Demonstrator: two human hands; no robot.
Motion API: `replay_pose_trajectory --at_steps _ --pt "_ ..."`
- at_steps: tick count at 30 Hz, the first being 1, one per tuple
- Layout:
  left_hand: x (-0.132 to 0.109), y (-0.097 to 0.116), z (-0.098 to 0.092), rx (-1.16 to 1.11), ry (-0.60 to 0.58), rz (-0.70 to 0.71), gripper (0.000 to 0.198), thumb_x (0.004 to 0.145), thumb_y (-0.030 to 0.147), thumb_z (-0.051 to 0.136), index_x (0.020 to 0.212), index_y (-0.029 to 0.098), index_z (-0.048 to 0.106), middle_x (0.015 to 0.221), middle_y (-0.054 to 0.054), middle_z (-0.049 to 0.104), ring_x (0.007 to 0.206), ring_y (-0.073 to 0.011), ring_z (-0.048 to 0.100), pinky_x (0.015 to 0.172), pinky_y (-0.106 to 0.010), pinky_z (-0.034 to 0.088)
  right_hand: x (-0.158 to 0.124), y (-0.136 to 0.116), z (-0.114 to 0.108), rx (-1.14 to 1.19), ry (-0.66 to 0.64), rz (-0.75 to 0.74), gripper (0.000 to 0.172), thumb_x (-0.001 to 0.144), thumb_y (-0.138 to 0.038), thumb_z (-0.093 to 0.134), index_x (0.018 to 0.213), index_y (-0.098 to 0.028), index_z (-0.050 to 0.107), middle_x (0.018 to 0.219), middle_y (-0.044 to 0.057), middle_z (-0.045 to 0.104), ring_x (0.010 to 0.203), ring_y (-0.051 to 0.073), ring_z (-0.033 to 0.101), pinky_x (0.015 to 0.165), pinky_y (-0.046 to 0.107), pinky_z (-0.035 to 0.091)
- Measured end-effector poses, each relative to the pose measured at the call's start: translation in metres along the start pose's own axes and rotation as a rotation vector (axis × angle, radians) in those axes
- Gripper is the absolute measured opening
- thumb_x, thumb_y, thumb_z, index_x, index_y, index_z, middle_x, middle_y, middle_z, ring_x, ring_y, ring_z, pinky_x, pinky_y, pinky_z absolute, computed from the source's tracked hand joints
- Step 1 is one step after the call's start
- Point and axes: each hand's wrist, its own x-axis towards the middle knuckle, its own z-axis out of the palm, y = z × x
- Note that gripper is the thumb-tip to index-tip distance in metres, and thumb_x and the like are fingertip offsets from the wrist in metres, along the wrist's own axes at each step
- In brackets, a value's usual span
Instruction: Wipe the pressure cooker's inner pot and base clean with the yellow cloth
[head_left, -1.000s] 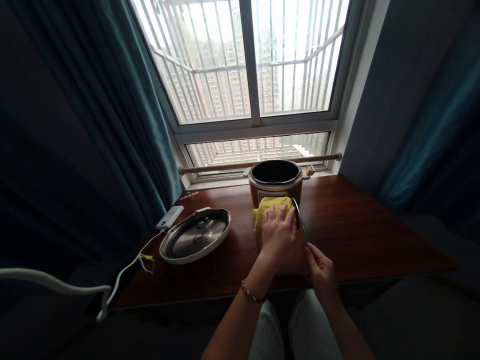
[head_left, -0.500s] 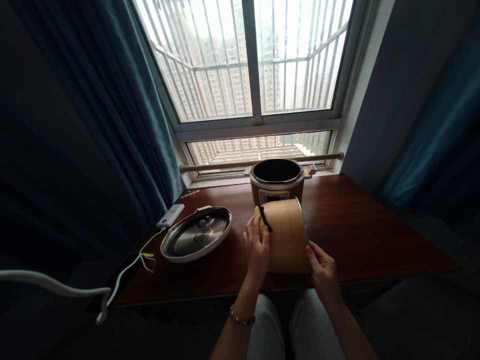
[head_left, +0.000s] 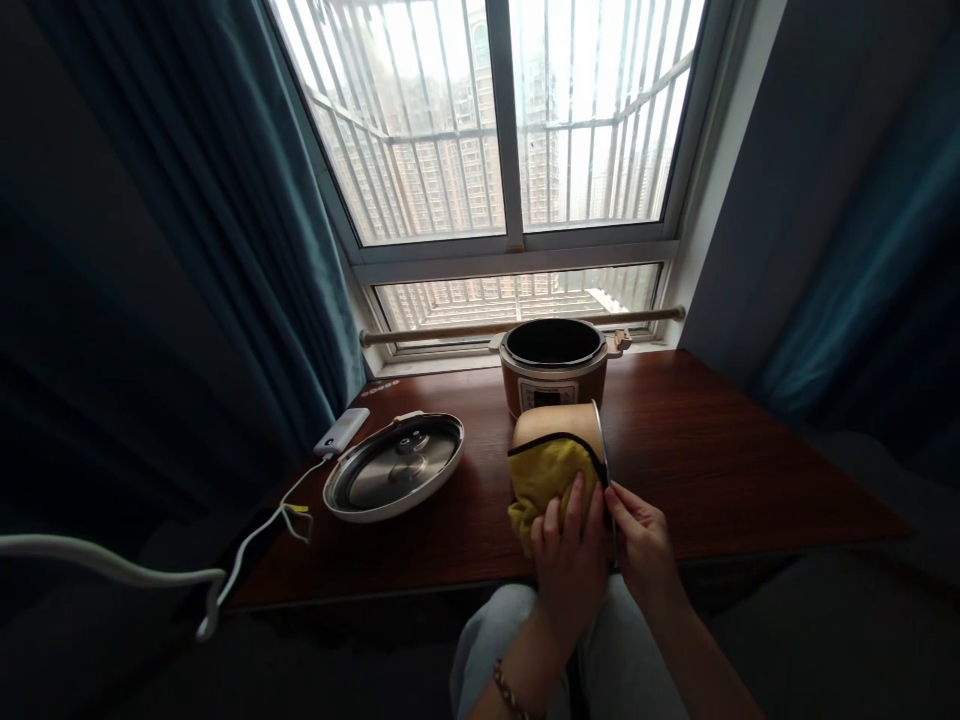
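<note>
A gold-coloured inner pot (head_left: 551,421) lies tipped on its side near the table's front edge, its rim facing right. My right hand (head_left: 643,535) pinches that rim. Against the pot's outer wall, my left hand (head_left: 571,555) presses a yellow cloth (head_left: 551,470) with black edging, fingers bent over it. Part of the pot is hidden under the cloth and hand. Just behind stands the cooker body (head_left: 556,388), brown with a control panel and a dark open top.
On the left of the wooden table (head_left: 690,430) lies a round lid (head_left: 394,470), inner side up. A white power strip (head_left: 342,432) with a white cable (head_left: 247,550) is beyond it. A barred window (head_left: 517,130) and blue curtains (head_left: 247,200) surround the table.
My left hand has slid the cloth rightward across the pot's wall, from its base end to near the rim. More of the cloth is spread out. My right hand stays at the rim.
</note>
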Motion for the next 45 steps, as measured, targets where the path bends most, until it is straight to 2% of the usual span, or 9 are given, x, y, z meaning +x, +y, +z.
replay_pose_trajectory --at_steps 8,14,19,24,29,34,38,41,45 --pt "0.005 -0.049 -0.004 -0.104 -0.006 -0.322 0.043 0.087 0.02 0.039 0.13 0.022 0.044 0.14 -0.009 0.036 0.107 -0.0257 0.041 0.09 -0.044 0.033 0.021 -0.025 0.011 0.018 -0.062 0.113 0.045 0.066 -0.049 0.069 0.095 -0.015 0.068 0.087 0.009 0.069 0.081 0.025 0.064 0.067 0.035 0.052" --pt "-0.002 -0.07 0.014 -0.241 0.001 -0.359 0.045 0.088 0.024 0.041 0.133 0.024 0.039 0.138 -0.009 0.037 0.108 -0.023 0.041 0.092 -0.041 0.034 0.03 -0.007 -0.012 -0.1 -0.044 0.002 0.049 0.067 -0.046 0.07 0.106 -0.018 0.064 0.097 0.008 0.068 0.089 0.024 0.062 0.079 0.036 0.049" --pt "-0.008 -0.06 0.019 -0.266 0.042 -0.353 0.049 0.088 0.023 0.04 0.137 0.021 0.031 0.137 -0.012 0.038 0.111 -0.0235 0.04 0.091 -0.041 0.036 0.012 0.019 -0.029 -0.267 0.023 -0.063 0.043 0.071 -0.048 0.065 0.101 -0.016 0.067 0.097 0.008 0.068 0.095 0.027 0.06 0.086 0.042 0.046" --pt "-0.008 -0.031 0.013 -0.094 0.021 -0.169 0.046 0.084 0.019 0.047 0.13 0.021 0.045 0.138 -0.013 0.037 0.103 -0.0253 0.045 0.089 -0.044 0.035 0.002 0.036 -0.028 -0.215 0.033 -0.06 0.04 0.073 -0.045 0.064 0.103 -0.017 0.067 0.101 0.007 0.067 0.097 0.026 0.059 0.091 0.042 0.043" --pt "-0.004 -0.007 -0.001 -0.06 -0.009 -0.07 0.043 0.083 0.016 0.047 0.125 0.025 0.051 0.134 -0.008 0.046 0.098 -0.0243 0.047 0.086 -0.041 0.035 -0.008 0.034 -0.022 -0.119 0.013 0.0 0.035 0.074 -0.042 0.065 0.101 -0.02 0.068 0.098 0.006 0.068 0.092 0.024 0.061 0.087 0.038 0.046" --pt "0.007 -0.018 -0.011 -0.085 -0.03 -0.023 0.044 0.084 0.018 0.045 0.126 0.031 0.049 0.136 -0.005 0.043 0.099 -0.0238 0.046 0.084 -0.04 0.034 -0.013 0.019 -0.015 -0.075 0.016 0.035 0.036 0.071 -0.043 0.067 0.098 -0.019 0.069 0.094 0.007 0.068 0.089 0.024 0.061 0.081 0.037 0.048" --pt "0.019 -0.053 -0.009 -0.132 -0.038 -0.223 0.041 0.087 0.019 0.039 0.127 0.029 0.049 0.138 -0.005 0.04 0.101 -0.0245 0.045 0.086 -0.043 0.035 -0.013 0.006 -0.005 -0.041 0.056 0.081 0.039 0.065 -0.046 0.071 0.092 -0.018 0.071 0.084 0.007 0.069 0.083 0.024 0.063 0.076 0.037 0.049" --pt "0.02 -0.077 -0.001 -0.341 -0.035 -0.371 0.04 0.091 0.025 0.033 0.128 0.025 0.046 0.133 -0.006 0.046 0.104 -0.0217 0.045 0.091 -0.04 0.036 -0.01 0.003 -0.002 0.021 0.047 0.112 0.037 0.063 -0.046 0.073 0.089 -0.019 0.071 0.08 0.005 0.069 0.08 0.023 0.063 0.076 0.036 0.049" --pt "0.01 -0.088 0.009 -0.606 -0.072 -0.588 0.043 0.092 0.036 0.03 0.128 0.021 0.046 0.12 -0.008 0.056 0.109 -0.0202 0.048 0.093 -0.036 0.038 -0.006 0.018 -0.01 -0.061 0.077 0.054 0.043 0.066 -0.05 0.069 0.092 -0.017 0.069 0.083 0.006 0.069 0.081 0.023 0.062 0.075 0.035 0.048"
